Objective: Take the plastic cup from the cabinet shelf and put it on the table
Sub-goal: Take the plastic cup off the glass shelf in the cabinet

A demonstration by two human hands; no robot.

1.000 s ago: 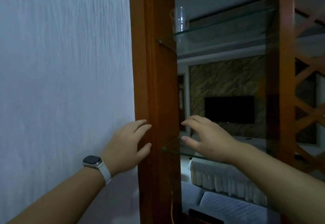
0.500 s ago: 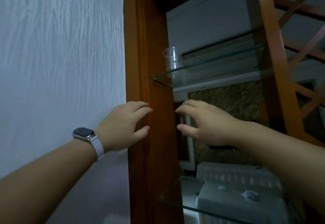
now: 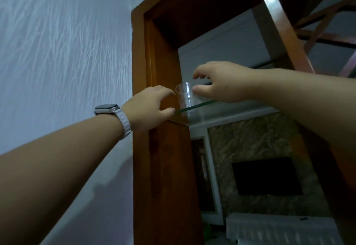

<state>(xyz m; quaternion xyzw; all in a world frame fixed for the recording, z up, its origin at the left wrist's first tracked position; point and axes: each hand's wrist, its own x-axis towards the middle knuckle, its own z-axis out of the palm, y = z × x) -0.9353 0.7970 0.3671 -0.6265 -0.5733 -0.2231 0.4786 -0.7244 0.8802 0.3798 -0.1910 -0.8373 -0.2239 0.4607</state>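
A small clear plastic cup (image 3: 184, 95) stands upright at the left end of a high glass shelf (image 3: 204, 104) in the wooden cabinet. My right hand (image 3: 221, 83) is at the cup's right side, thumb touching the cup near its rim and fingers curled apart above it, not closed around it. My left hand (image 3: 149, 108), with a white-strapped watch on the wrist, rests on the cabinet's wooden post just left of the cup, fingers spread, holding nothing.
A white textured wall (image 3: 63, 62) fills the left. The orange-brown cabinet frame (image 3: 163, 167) runs down the middle, with wooden lattice bars (image 3: 317, 33) at the upper right. Through the cabinet I see a dark television (image 3: 266, 175) on a stone wall.
The view has tilted upward. Both hands rose from mid-height on the cabinet post to the upper glass shelf, and my right hand has reached the cup.
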